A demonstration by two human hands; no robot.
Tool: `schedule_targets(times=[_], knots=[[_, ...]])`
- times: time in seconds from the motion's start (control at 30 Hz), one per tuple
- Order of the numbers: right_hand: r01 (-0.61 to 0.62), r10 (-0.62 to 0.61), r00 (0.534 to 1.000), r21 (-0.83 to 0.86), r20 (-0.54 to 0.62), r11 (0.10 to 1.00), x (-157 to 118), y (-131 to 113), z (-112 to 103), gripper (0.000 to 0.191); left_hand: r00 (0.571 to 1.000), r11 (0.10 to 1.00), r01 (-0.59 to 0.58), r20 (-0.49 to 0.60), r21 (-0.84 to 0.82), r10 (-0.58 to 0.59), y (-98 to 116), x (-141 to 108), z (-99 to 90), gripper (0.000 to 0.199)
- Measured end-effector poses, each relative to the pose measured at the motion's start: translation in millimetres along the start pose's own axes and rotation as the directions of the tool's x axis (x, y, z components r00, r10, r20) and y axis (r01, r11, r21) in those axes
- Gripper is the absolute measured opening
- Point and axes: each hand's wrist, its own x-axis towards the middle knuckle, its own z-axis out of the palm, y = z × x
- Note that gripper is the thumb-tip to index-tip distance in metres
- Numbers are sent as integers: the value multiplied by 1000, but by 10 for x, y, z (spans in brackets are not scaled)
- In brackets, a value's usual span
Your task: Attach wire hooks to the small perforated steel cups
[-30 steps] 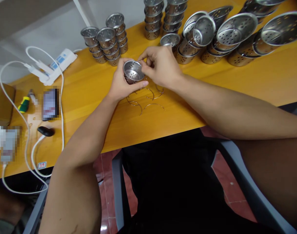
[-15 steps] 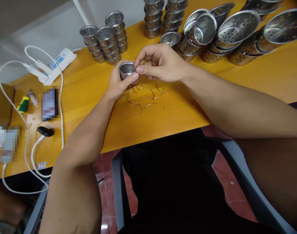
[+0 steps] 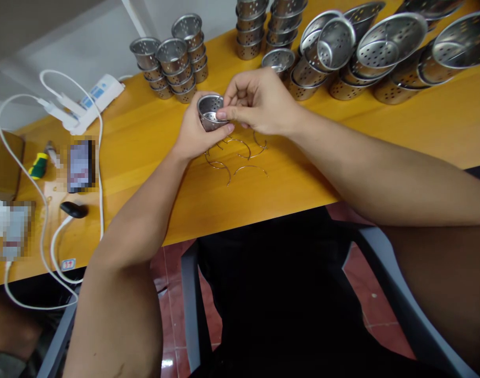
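Observation:
My left hand (image 3: 196, 134) is wrapped round a small perforated metal cup (image 3: 213, 124), its open mouth tilted towards me. At the cup's right rim my right hand (image 3: 259, 102) has thumb and forefinger pinched together. Whatever lies in that pinch, if anything, is hidden by the fingers. Below both hands several thin curved wire handles (image 3: 251, 167) are scattered on the yellow wooden table (image 3: 295, 178).
Stacks of perforated cups (image 3: 172, 58) stand at the back, with larger leaning metal cups (image 3: 393, 42) at the right. Leftward lie a white power strip (image 3: 98, 105) with cables, a phone (image 3: 80, 165), a green-yellow handled tool (image 3: 38, 166) and a black mouse-shaped object (image 3: 73, 209).
The cup has tilted, so more of its inside faces me, and it has shifted slightly right with my left hand. My right fingers remain at its rim.

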Motion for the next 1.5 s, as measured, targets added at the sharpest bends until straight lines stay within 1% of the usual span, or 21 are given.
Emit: schedule_targets(times=[0.3,0.43,0.53,0.6,0.67,0.77,0.8,0.87,0.97,1.07,1.13,1.17,1.23,1.3,1.33,1.4,1.5], knots=[[48,-50,998,-53,-39,997,0,77,22,57,1000,1000,10,11,26,-11,30,8,-11,65],[40,-41,999,-30,-23,999,0,82,21,58,1000,1000,-1,12,17,1,25,7,-12,63],[43,-43,999,-37,3,998,-1,91,11,58,1000,1000,-1,18,10,1,6,-4,0,67],[73,-73,997,-87,7,994,-6,104,-1,57,1000,1000,-15,10,5,15,-22,-10,15,71],[116,-123,992,-183,-30,976,-16,113,-18,55,1000,1000,-25,-16,10,25,-63,-8,26,76],[144,-197,976,-399,-94,906,-36,104,-53,48,997,999,-18,-81,30,21,-125,12,21,81],[147,-213,972,-456,-97,878,-44,96,-62,44,995,999,-14,-101,35,17,-137,20,15,81],[148,-221,972,-529,-77,836,-62,75,-66,42,991,999,-4,-131,45,10,-137,32,5,80],[131,-167,986,-573,-11,809,-90,51,-25,45,989,999,-15,-143,45,21,-89,33,21,78],[148,-144,988,-575,53,805,-98,45,41,54,987,997,-68,-148,-30,63,-44,25,68,76],[145,-156,987,-559,30,817,-85,55,45,57,984,996,-78,-164,-32,72,-48,24,85,77],[121,-158,987,-560,-18,820,-72,71,22,56,983,998,-62,-173,-6,60,-60,25,84,80],[39,-157,976,-587,-151,808,-42,148,-83,54,982,998,-6,-190,65,18,-95,29,64,86],[-61,-147,953,-640,-266,766,-13,308,-253,53,981,994,43,-194,102,-23,-130,33,31,88],[-100,-139,946,-670,-294,735,-1,418,-350,57,981,993,51,-192,105,-30,-142,33,16,89],[-178,-73,947,-703,-312,688,14,667,-541,73,981,994,54,-190,95,-36,-152,28,-3,90],[-230,-20,949,-732,-315,641,29,993,-749,92,984,996,54,-172,73,-41,-141,11,-4,93]])
